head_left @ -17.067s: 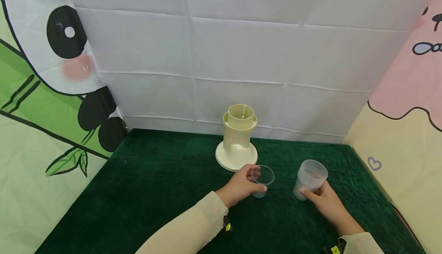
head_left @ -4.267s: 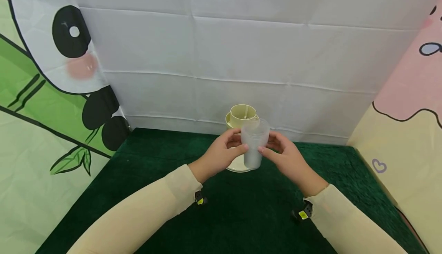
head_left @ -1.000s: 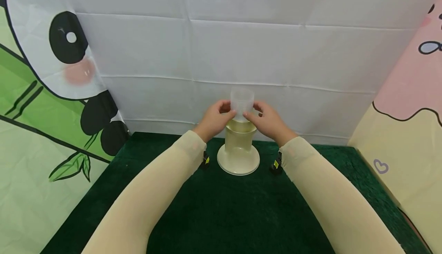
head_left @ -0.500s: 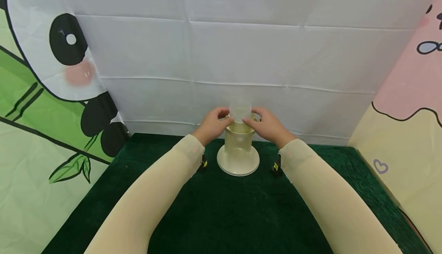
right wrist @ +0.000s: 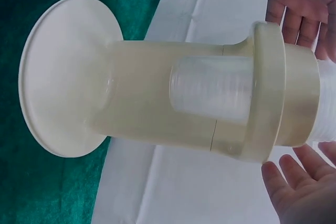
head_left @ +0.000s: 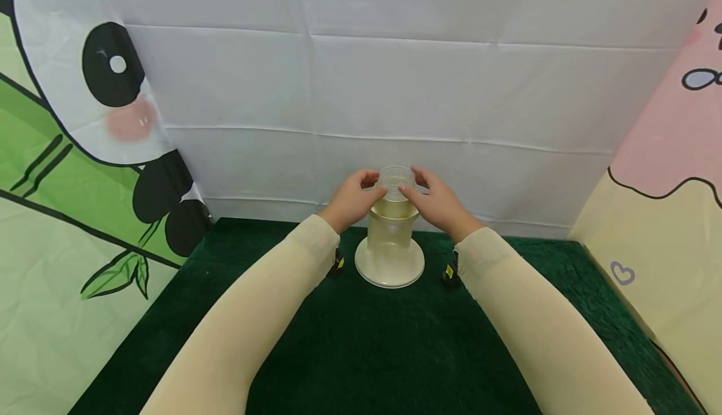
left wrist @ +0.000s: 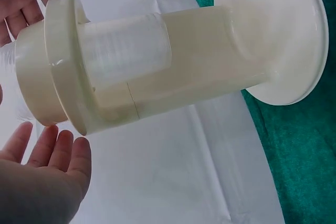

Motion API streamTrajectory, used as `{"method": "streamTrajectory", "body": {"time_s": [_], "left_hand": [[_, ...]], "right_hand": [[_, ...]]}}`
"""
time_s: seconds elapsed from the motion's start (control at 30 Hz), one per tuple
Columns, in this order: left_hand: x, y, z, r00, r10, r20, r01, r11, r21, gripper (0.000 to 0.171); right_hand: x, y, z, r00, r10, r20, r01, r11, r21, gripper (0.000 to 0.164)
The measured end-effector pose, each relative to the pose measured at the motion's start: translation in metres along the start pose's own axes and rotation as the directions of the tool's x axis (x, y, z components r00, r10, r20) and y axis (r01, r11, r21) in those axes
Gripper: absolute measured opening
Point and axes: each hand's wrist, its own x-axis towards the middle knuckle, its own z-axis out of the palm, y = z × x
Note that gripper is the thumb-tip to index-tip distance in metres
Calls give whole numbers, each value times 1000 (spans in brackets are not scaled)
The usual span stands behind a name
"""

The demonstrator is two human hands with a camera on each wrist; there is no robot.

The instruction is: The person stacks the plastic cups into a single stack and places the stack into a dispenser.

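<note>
A cream cup dispenser (head_left: 390, 239) with a round white base (head_left: 389, 271) stands upright near the back of the table. A stack of clear plastic cups (head_left: 396, 180) sits in its top ring, rims sticking out above. In the left wrist view, the lower stack (left wrist: 126, 45) shows through the dispenser's column. My left hand (head_left: 352, 199) holds the cups from the left, thumb in front. From the right, my right hand (head_left: 440, 202) holds them, its thumb at the rim. In the right wrist view, several right fingertips (right wrist: 270, 169) lie close beside the dispenser's collar (right wrist: 268, 93).
A dark green cloth (head_left: 395, 352) covers the table. Close behind the dispenser hangs a creased white backdrop (head_left: 316, 89). Printed cartoon panels (head_left: 648, 202) stand along the left and right sides.
Earlier my left hand held one cup and my right hand the stack. Both hands then carried the stack over the dispenser. Within the last second it has sunk into the top ring.
</note>
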Motion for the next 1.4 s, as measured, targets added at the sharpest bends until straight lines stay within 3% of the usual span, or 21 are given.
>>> {"method": "streamTrajectory", "body": {"time_s": [0.37,0.73,1.07,1.4], "left_hand": [[2,1,3,1000,4,-11,-4,1000,-25,60],[1,0,4,999,34,-9,-34,999,-2,57],[2,-6,8,1000,17,11,-17,999,33,54],[-2,-11,1,1000,11,-11,-11,1000,-17,55]], "right_hand": [[1,1,4,999,-39,-27,39,999,-11,70],[1,5,9,999,-45,-26,44,999,-28,70],[-1,8,13,999,-40,-13,38,996,-81,65],[-7,10,10,999,-27,-17,26,998,-63,69]]}}
